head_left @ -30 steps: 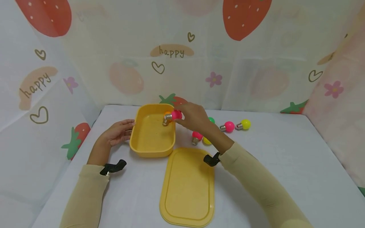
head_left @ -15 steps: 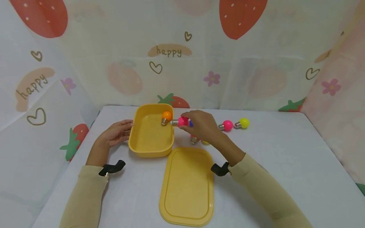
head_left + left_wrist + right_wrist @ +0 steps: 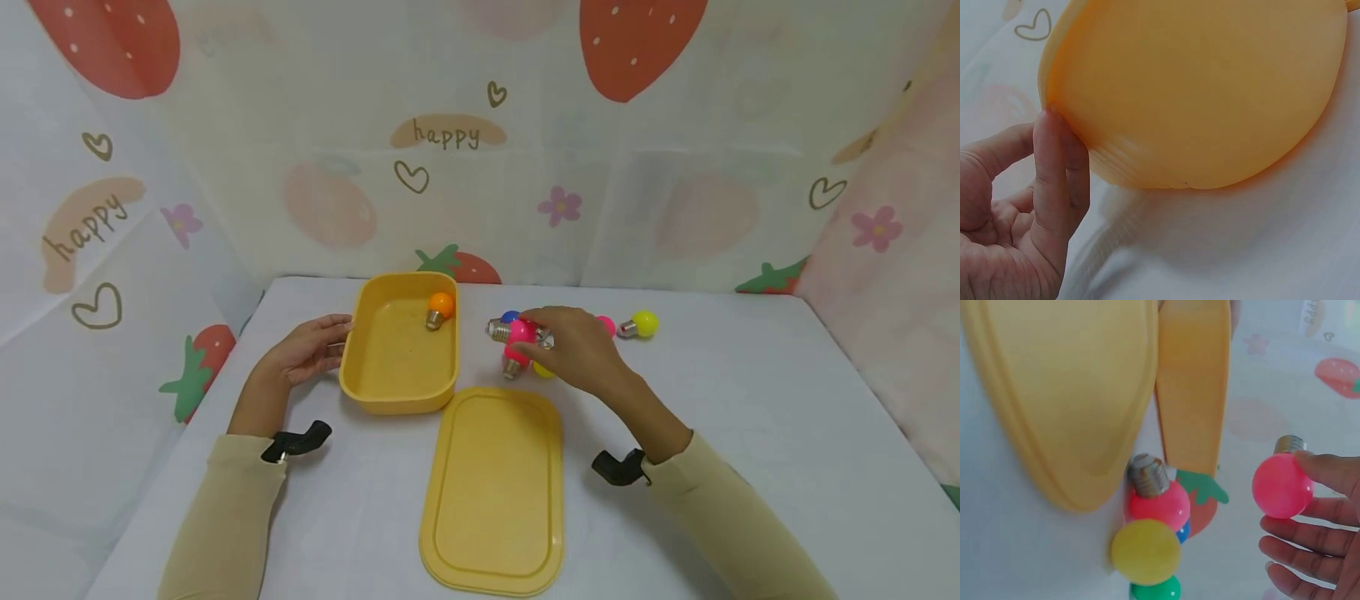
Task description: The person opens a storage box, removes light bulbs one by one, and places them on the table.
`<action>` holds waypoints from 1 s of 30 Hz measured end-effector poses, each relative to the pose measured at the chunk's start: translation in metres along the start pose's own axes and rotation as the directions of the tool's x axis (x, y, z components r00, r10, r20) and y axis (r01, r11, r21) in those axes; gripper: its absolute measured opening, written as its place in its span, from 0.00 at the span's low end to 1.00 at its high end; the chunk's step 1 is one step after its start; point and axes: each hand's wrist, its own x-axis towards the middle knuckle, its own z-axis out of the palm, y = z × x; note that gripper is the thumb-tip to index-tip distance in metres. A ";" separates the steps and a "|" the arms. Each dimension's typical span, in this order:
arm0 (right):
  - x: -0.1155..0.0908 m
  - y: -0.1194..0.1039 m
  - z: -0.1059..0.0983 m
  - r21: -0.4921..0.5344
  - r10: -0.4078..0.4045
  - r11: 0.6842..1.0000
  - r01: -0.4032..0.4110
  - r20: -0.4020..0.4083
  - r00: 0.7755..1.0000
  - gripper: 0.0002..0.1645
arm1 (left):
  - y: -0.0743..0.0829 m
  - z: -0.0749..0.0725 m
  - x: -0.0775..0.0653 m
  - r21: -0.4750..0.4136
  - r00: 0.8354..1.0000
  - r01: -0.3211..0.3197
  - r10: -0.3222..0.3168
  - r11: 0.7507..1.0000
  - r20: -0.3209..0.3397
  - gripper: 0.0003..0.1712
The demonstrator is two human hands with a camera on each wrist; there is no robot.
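My right hand (image 3: 573, 346) pinches a pink light bulb (image 3: 521, 331) between thumb and fingers, its metal screw base toward the left in the head view. It is over a cluster of bulbs: another pink bulb (image 3: 1160, 506), a yellow bulb (image 3: 1145, 552), a green bulb (image 3: 1157, 591) and a partly hidden blue bulb (image 3: 511, 317). A yellow plastic box (image 3: 397, 406) stands left of them with an orange bulb (image 3: 441, 306) inside. With extended fingertips, my left hand (image 3: 309, 348) touches the box's left outer wall.
A flat yellow lid (image 3: 491, 492) lies in front of the box, close to its near right corner. Farther right on the white table are a yellow bulb (image 3: 645, 323) and a pink bulb (image 3: 606, 325) partly behind my right hand. A printed cloth backdrop (image 3: 480, 200) rises behind the table.
My right hand has moved right, carrying the pink bulb from over the box's right edge to above the bulb cluster. The left hand and the box have stayed in place.
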 end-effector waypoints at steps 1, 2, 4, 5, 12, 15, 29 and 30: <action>-0.003 0.002 -0.001 0.005 0.006 1.000 -0.006 -0.006 1.000 0.27 | 0.001 0.000 0.000 0.001 1.000 -0.002 0.002 1.000 0.001 0.18; -0.005 0.004 -0.002 0.006 0.013 1.000 -0.013 -0.013 1.000 0.26 | 0.001 0.001 -0.001 0.003 1.000 -0.006 0.006 1.000 0.004 0.17; -0.010 0.006 -0.004 0.009 0.022 1.000 -0.022 -0.028 0.999 0.26 | 0.003 0.001 -0.001 0.007 1.000 -0.015 0.014 1.000 0.011 0.16; -0.013 0.008 -0.004 0.011 0.024 1.000 -0.024 -0.036 0.999 0.26 | 0.003 0.001 -0.002 0.005 1.000 -0.018 0.017 1.000 0.015 0.15; -0.030 0.022 -0.002 0.033 0.037 0.999 -0.034 -0.074 0.997 0.25 | 0.001 0.000 -0.002 0.001 1.000 -0.017 0.017 1.000 0.014 0.10; -0.035 0.028 -0.002 0.037 0.060 0.998 -0.057 -0.079 0.995 0.26 | 0.000 0.001 -0.002 0.004 1.000 -0.004 0.004 1.000 0.010 0.14; -0.041 0.053 -0.014 0.100 0.171 0.982 -0.162 -0.095 0.981 0.26 | 0.000 0.001 0.000 0.010 1.000 -0.006 0.006 1.000 -0.009 0.13; -0.041 0.054 -0.014 0.104 0.178 0.980 -0.168 -0.095 0.979 0.26 | 0.000 0.002 -0.001 0.008 1.000 -0.003 0.003 1.000 -0.013 0.14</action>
